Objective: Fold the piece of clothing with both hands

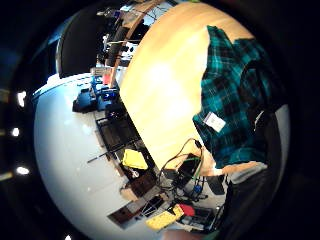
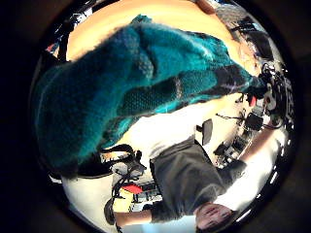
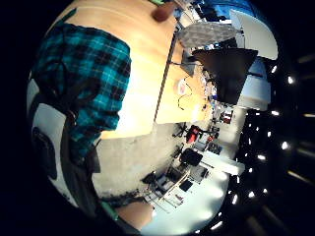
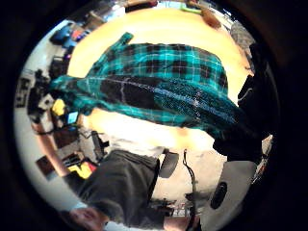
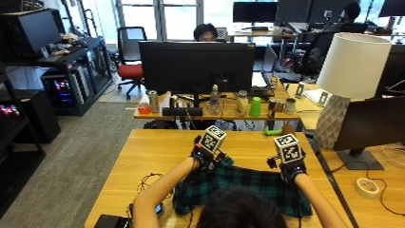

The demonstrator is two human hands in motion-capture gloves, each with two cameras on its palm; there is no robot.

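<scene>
We hold a teal and black plaid shirt (image 5: 244, 183) over the wooden table (image 5: 161, 147), its lower part draped toward us. Our left hand (image 5: 206, 154) pinches the shirt's far edge, cloth bunched right against its palm. Our right hand (image 5: 289, 166) grips the same edge, beside the left.

An open office: rows of desks (image 5: 190, 114) with monitors (image 5: 196, 66), swivel chairs (image 5: 130, 52) and computer towers (image 5: 60, 90).
</scene>
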